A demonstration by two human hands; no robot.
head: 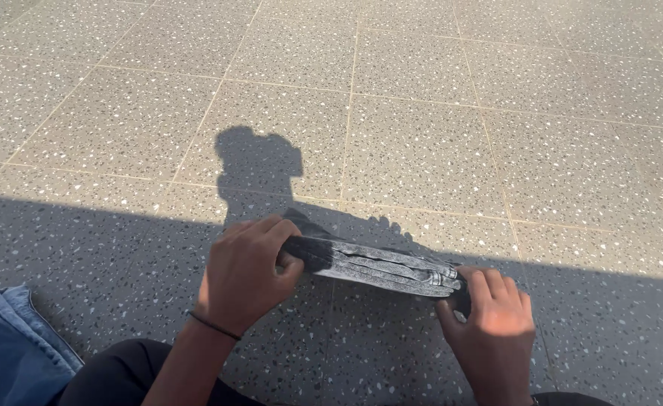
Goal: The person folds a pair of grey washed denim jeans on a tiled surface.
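- Left hand (247, 267): curled into a closed grip around the dark end of a folded black garment (380, 265), fingers wrapped over the top and thumb beneath. The grip looks meant to pin that end so the folds do not slip apart.
- Right hand (489, 319): closed on the opposite end of the same garment, fingertips (480, 280) hooked over its edge. The two hands are well apart, one at each end, which keeps the bundle stretched flat between them.
- Folded black garment: a long, narrow bundle, several layers stacked, the layer edges showing as pale grey stripes in direct sun. It sits low over the terrazzo tile floor (422, 113); whether its underside touches the floor cannot be told. It slopes slightly down toward the right hand.
- Black band (213, 325): a thin cord-like loop around the left wrist, not involved in the hold.
- Blue denim cloth (12, 346): lying at the lower left corner, apart from both hands, in shade.
- Black clothing (113, 376): along the bottom edge, apparently the person's own, suggesting a seated or crouched posture close to the floor.
- Lighting: a hard shadow line crosses the floor; the person's head shadow (260, 162) falls just beyond the garment. Hands lie at the shade boundary.
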